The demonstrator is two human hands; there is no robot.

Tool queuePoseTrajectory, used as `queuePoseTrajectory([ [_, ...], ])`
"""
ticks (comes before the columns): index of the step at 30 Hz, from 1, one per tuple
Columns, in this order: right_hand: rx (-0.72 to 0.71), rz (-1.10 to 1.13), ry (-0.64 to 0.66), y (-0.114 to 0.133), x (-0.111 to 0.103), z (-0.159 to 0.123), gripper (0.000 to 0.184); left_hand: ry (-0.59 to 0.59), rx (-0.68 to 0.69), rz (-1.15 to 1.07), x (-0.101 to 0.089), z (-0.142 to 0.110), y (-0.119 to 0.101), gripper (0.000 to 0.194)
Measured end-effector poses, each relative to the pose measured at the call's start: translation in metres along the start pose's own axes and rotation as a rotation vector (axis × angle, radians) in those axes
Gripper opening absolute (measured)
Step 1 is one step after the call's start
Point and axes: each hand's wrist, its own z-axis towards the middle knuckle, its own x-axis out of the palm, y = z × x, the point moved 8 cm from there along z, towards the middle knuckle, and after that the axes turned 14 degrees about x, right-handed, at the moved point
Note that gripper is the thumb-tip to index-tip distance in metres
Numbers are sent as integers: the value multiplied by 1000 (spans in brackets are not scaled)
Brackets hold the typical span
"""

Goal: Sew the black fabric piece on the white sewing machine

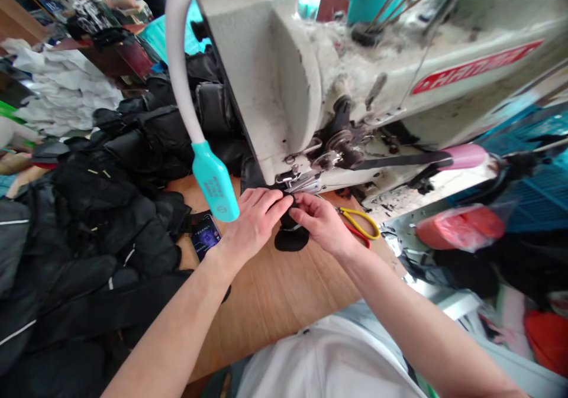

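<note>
On the wooden worktop [270, 309], the right hand [322, 223] makes a narrow grip on a black cloth piece [290, 238], just before the sewing machine [261, 78]. The left hand [255, 223] lies against it; its grip I cannot tell. Pliers [359, 223] and a phone [205, 236] lie near, black padded pieces [97, 209] heaped farther.

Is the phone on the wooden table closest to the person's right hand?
Not quite: the phone is closest to the left hand, not the right hand, as the head view shows. It is on the wooden table, as you said.
</note>
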Motion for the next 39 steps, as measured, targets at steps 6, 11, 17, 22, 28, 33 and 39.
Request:
queuePoseTrajectory([
  [6,14,31,-42,3,1,5,29,-115,-46,-29,-2,-2,8,24],
  [11,44,17,-69,2,0,5,32,-166,-110,-21,-1,-10,18,28],
  [17,36,13,-83,4,-1,5,30,-192,-102,-53,-4,-11,24,23],
  [22,27,26,-93,6,1,6,28,-177,-125,-77,-3,-8,24,23],
  [28,49,25,-137,7,-1,8,31,-193,-110,-62,-4,-8,23,22],
  [33,39,25,-131,9,0,9,32,-194,-104,-66,-4,-9,26,23],
  [39,75,-7,-156,10,-1,6,35,-191,-113,-87,-2,-14,28,27],
])
